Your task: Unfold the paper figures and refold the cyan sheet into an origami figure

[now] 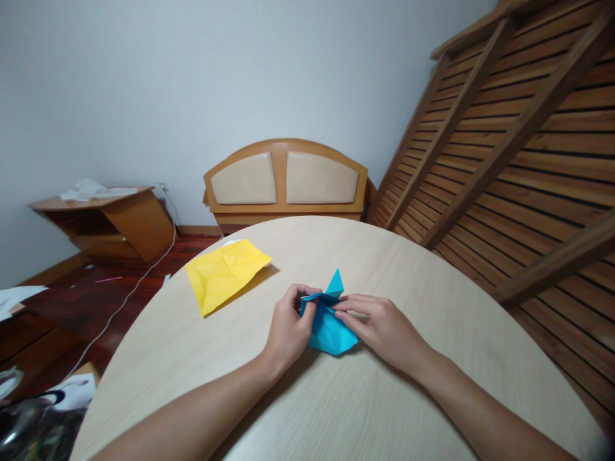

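A folded piece of blue origami paper (331, 333) is held between my two hands over the middle of the round table (408, 410). One pointed flap of it sticks up at the top. My left hand (294, 320) is closed on the paper's left side, its thumb pressed on the near face. At the right edge, my right hand (372, 320) pinches the paper between thumb and fingers. Farther left on the table lies a creased yellow sheet of paper (225, 272), mostly opened out, its near edge slightly raised.
Behind the table stands a headboard (283, 146) with two padded panels. A slatted wooden frame (504, 153) leans along the right. To the left are a low wooden cabinet (129, 224) with papers on top, a white cable (139, 282) and scattered papers on the floor.
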A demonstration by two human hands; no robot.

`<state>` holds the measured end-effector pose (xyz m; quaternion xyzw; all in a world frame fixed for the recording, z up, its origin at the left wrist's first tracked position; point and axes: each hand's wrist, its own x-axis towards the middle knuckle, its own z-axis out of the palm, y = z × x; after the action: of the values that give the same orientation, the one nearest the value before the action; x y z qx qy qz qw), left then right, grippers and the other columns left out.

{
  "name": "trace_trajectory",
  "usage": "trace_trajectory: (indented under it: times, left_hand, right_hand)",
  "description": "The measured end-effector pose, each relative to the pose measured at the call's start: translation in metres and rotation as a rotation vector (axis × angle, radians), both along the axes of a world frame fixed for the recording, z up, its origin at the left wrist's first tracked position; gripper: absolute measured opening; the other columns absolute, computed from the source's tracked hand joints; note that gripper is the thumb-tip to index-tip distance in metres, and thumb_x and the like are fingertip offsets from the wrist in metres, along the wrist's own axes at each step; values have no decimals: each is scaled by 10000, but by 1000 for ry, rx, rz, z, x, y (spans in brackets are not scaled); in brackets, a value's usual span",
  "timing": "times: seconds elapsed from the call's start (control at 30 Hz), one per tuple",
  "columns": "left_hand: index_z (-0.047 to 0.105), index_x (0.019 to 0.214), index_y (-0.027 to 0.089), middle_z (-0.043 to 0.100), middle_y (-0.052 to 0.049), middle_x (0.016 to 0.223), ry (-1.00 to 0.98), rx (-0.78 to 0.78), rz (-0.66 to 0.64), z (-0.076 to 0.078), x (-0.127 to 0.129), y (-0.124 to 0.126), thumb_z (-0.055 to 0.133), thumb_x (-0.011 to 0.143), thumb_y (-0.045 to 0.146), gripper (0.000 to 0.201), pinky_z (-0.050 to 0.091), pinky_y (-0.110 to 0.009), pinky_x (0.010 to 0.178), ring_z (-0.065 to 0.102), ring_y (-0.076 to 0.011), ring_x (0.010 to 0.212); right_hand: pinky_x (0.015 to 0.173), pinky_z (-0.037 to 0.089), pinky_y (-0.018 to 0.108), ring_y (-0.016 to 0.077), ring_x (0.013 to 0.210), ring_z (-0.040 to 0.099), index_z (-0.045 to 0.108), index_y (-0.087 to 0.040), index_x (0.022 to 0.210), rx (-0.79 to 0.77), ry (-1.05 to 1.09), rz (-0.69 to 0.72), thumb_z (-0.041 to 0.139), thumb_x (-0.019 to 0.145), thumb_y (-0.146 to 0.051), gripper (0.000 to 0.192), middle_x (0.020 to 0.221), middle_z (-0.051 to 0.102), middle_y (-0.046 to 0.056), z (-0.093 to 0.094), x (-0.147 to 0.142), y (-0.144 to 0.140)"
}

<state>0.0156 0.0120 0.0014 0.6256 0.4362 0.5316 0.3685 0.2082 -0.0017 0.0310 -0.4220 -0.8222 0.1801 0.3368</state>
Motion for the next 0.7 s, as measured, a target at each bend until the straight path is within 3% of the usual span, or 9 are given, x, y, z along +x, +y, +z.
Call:
trace_trajectory:
  times: [0.37,0.53,0.7]
  left_hand:
    - [624,928,184,732,-60,932,34,3,7,-2,0,2,562,884,193,77,501,-298,779,672,-185,871]
    - [623,920,183,735,-61,938,20,-14,-5,-1,1,1,573,882,219,72,491,-294,799,671,-186,889]
    - [634,922,175,717,-52,889,69,-47,-5,-1,3,0,548,913,288,142,466,-284,739,645,-187,829]
  right_hand:
    - [905,538,392,234,977,719,746,-227,1051,87,-136,-39,650,918,-253,166,1070,774,37,-1,1,0]
    - [831,545,333,191,902,713,733,-227,963,80,-132,-23,577,965,-216,157,984,772,17,-3,1,2]
    - [793,513,392,260,912,640,694,-162,863,454,-329,-142,580,917,-124,132,961,697,105,-6,-4,0]
